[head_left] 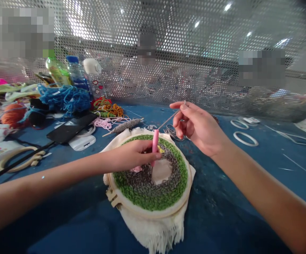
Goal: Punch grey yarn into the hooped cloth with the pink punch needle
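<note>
A round embroidery hoop (155,213) holds white cloth with a green yarn ring (153,200), grey yarn inside it and a bare patch (162,171) near the middle. My left hand (139,153) grips a pink punch needle (155,143) upright over the hoop, its lower end at the left edge of the bare patch. Above and to the right, my right hand (195,127) pinches a thin grey-brown strand of yarn (169,119) between thumb and index finger. The strand runs taut down to the top of the pink tool. Fringed cloth hangs below the hoop.
Blue yarn (64,98), bottles (75,70), a black phone (72,127) and an empty wooden hoop (3,164) lie at the left. A grey yarn skein (128,125) sits behind the work. White rings (245,139) are at the right. A perforated metal screen (131,77) stands behind.
</note>
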Tool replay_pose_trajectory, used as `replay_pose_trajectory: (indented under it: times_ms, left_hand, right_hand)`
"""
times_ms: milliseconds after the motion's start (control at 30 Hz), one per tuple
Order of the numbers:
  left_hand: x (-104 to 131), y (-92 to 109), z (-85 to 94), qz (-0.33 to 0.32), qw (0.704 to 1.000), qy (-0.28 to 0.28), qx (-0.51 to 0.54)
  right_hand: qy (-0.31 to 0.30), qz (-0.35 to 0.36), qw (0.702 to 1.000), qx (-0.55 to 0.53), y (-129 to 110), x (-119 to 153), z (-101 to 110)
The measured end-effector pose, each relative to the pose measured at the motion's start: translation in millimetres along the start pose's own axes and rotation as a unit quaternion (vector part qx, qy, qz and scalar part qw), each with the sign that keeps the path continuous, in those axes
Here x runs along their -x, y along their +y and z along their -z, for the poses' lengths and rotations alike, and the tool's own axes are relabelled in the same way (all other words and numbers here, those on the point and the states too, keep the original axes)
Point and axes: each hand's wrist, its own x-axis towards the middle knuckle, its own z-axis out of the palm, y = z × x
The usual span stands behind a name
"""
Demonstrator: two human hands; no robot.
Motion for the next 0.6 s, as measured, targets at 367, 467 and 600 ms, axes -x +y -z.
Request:
replay_pose_trajectory:
  times_ms: [367, 467, 600]
  left_hand:
    - [8, 14, -5.7, -0.056, 0.949, 0.053, -0.305]
    - [15, 22, -11.3, -0.043, 0.919, 0.056, -0.387]
    - [23, 33, -17.2, -0.028, 0.889, 0.044, -0.455]
  right_hand:
    - [-0.221, -0.147, 0.934, 0.238, 26, 68, -10]
    - [-0.149, -0.126, 0.964, 0.182, 37, 68, -21]
    - [-0.173, -0.136, 0.973, 0.067, 47, 54, -19]
